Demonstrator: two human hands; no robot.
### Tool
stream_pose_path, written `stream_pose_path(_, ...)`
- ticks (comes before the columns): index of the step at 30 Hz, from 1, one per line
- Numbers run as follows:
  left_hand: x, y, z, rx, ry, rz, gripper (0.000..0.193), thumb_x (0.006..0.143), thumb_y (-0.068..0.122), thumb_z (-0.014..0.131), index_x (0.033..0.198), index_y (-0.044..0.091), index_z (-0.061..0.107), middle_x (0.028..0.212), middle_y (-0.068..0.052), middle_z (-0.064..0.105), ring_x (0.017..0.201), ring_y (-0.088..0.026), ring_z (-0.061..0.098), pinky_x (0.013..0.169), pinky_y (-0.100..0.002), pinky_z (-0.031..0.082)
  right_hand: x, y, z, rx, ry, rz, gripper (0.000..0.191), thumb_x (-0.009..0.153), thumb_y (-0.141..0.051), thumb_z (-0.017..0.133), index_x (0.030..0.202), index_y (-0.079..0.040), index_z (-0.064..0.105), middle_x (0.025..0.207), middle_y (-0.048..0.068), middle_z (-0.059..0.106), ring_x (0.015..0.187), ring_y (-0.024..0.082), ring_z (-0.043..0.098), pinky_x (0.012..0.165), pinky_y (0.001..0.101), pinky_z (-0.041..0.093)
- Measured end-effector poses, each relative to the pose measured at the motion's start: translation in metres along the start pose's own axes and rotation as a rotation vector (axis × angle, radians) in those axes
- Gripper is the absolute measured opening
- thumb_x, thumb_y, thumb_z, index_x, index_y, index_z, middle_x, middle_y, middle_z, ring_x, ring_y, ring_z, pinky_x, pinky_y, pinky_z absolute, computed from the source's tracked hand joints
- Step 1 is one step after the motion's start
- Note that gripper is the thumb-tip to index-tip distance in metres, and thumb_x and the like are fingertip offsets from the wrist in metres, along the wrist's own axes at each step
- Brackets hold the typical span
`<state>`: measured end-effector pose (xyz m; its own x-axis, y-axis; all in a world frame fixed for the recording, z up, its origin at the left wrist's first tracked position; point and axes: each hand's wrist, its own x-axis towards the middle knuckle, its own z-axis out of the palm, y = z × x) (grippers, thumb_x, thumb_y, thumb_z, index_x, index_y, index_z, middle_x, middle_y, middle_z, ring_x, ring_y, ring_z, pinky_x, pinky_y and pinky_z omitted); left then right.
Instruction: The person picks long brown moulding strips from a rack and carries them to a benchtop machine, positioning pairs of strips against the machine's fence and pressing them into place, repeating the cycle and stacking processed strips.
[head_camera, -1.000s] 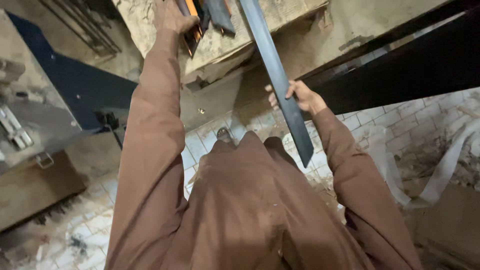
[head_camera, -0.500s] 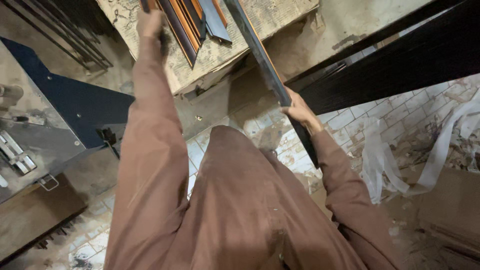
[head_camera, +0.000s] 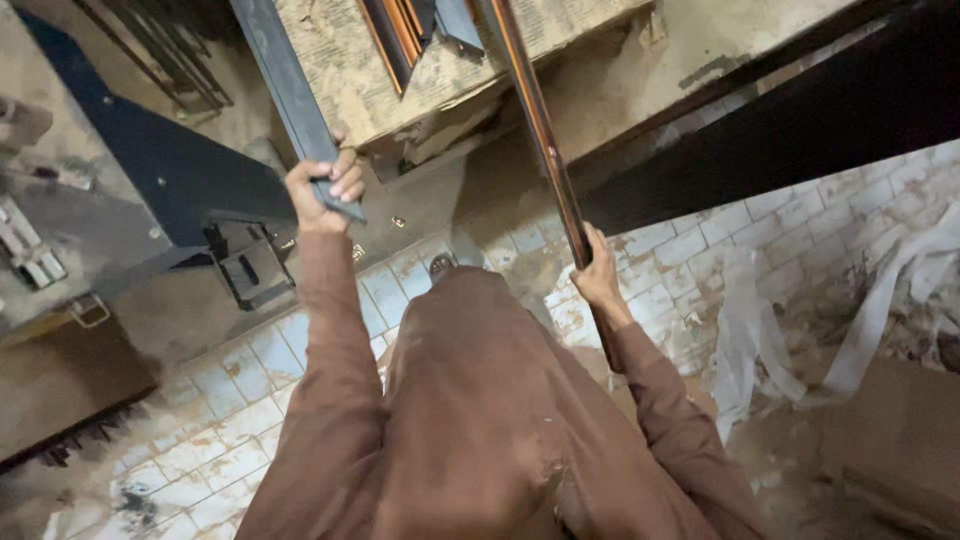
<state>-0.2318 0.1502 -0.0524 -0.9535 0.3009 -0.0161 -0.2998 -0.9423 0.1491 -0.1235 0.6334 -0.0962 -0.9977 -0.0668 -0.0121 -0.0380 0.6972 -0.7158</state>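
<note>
Head view: left hand (head_camera: 322, 190) at 11 o'clock, arm raised, fist closed round a grey bar (head_camera: 290, 95); right hand (head_camera: 598, 275) at 2 o'clock, lower, clasping a long strip (head_camera: 540, 130). Either length, slanting from the tabletop (head_camera: 340, 90), could likely slip and strike the tiled floor (head_camera: 240, 400)

A single camera, worn on the person's head, looks steeply down along the body, so the brown garment (head_camera: 480, 420) fills the lower middle of the frame and the tiled floor (head_camera: 230, 400) lies beyond it. Both arms reach up and away from the lens: the left hand (head_camera: 325, 190) at upper left, the right hand (head_camera: 600, 275) right of centre, each near the camera. The view seems tilted, since the bench (head_camera: 450, 70) runs slantwise across the top. No second view shares the scene.
</note>
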Motion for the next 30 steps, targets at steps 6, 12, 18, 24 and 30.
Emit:
stream_pose_path(6, -0.099, -0.043, 0.013, 0.739, 0.314, 0.212, 0.055, 0.077, 0.001, 0.066, 0.131, 0.006, 0.051, 0.082, -0.005, 0.054, 0.064, -0.016, 0.055, 0.059, -0.032, 0.049, -0.078, 0.011, 0.016, 0.055, 0.207, -0.17, 0.086, 0.065, 0.003, 0.08, 0.144, 0.005, 0.047, 0.134, 0.027, 0.056, 0.126, 0.042, 0.054, 0.106, 0.0454, 0.044)
stream_pose_path(12, -0.195, -0.079, 0.031, 1.428, 0.451, 0.505, 0.072, 0.076, 0.0, 0.083, 0.138, 0.006, 0.047, 0.102, -0.002, 0.059, 0.092, -0.013, 0.059, 0.084, -0.027, 0.052, -0.067, -0.007, 0.019, 0.359, 0.152, -0.039, 0.089, 0.075, -0.009, 0.082, 0.15, -0.003, 0.035, 0.132, 0.016, 0.054, 0.122, 0.028, 0.058, 0.104, 0.0397, 0.05)
stream_pose_path(18, -0.273, -0.091, 0.051, 1.437, 0.582, 0.726, 0.065, 0.084, 0.008, 0.09, 0.133, 0.007, 0.047, 0.101, 0.0, 0.055, 0.092, -0.011, 0.058, 0.084, -0.028, 0.053, 0.064, -0.123, 0.025, 0.499, 0.121, -0.443, 0.102, 0.081, -0.002, 0.09, 0.162, -0.005, 0.027, 0.158, 0.017, 0.043, 0.149, 0.03, 0.044, 0.126, 0.0437, 0.038)
stream_pose_path(24, -0.366, -0.113, 0.066, 1.47, 0.798, 0.78, 0.066, 0.08, 0.012, 0.091, 0.132, 0.004, 0.051, 0.103, -0.004, 0.057, 0.09, -0.015, 0.057, 0.081, -0.031, 0.052, 0.04, -0.215, 0.027, 0.481, 0.042, -0.405, 0.109, 0.086, 0.002, 0.081, 0.168, -0.017, 0.011, 0.102, 0.015, 0.055, 0.087, 0.029, 0.057, 0.078, 0.0412, 0.052)
stream_pose_path(30, -0.465, -0.084, 0.064, 1.882, 1.063, 0.861, 0.076, 0.084, 0.021, 0.093, 0.146, 0.007, 0.051, 0.119, -0.014, 0.066, 0.106, -0.03, 0.067, 0.094, -0.04, 0.055, -0.019, -0.229, 0.077, 0.274, 0.074, -0.612, 0.115, 0.095, -0.004, 0.078, 0.17, -0.024, -0.008, 0.085, 0.01, 0.062, 0.067, 0.025, 0.06, 0.066, 0.0371, 0.054)
